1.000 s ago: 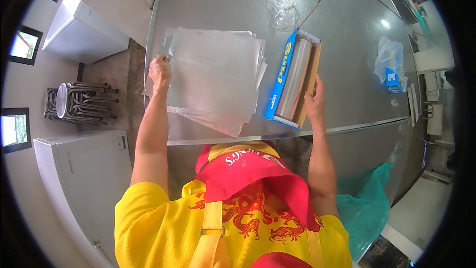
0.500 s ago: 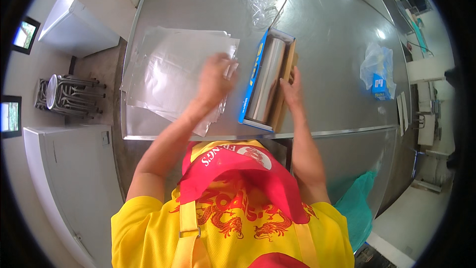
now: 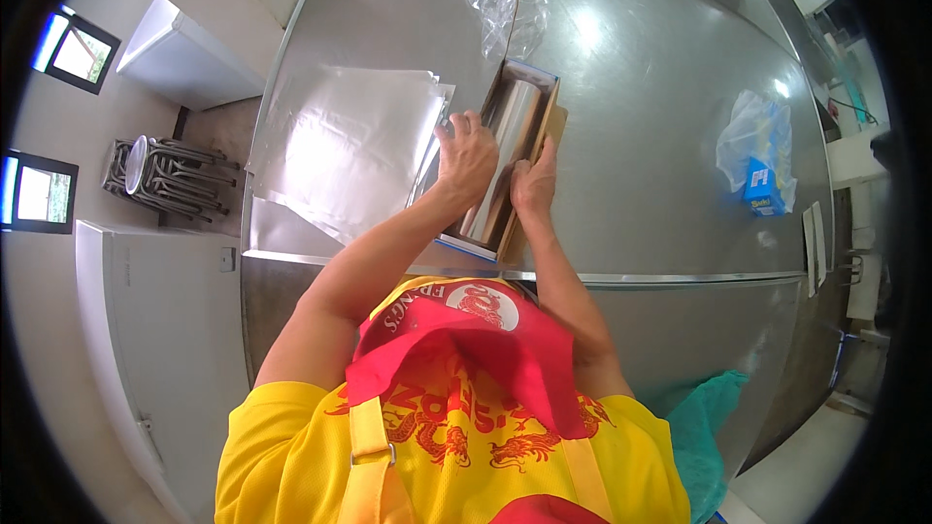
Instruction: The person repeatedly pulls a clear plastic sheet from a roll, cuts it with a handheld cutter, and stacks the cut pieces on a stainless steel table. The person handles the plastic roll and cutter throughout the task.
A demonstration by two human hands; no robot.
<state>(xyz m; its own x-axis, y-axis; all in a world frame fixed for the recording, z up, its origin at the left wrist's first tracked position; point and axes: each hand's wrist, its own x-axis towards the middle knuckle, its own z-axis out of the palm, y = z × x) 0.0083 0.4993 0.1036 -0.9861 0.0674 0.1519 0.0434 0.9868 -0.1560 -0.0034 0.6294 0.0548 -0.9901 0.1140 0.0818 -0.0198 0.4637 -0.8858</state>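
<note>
At twelve o'clock, the right hand is holding the open box, the left hand, grip unclear, is resting at its nine-o'clock side, a shiny roll is lying inside, and separate sheets are already lying stacked at ten.

Ltrs on apron (+ blu pkg)

The worktop is broad, shiny grey metal. On its left lies a loose stack of thin clear plastic sheets; just right of them, an open long cardboard box; beyond, crumpled clear film; well apart at right, a translucent plastic bag with a blue carton.
</note>
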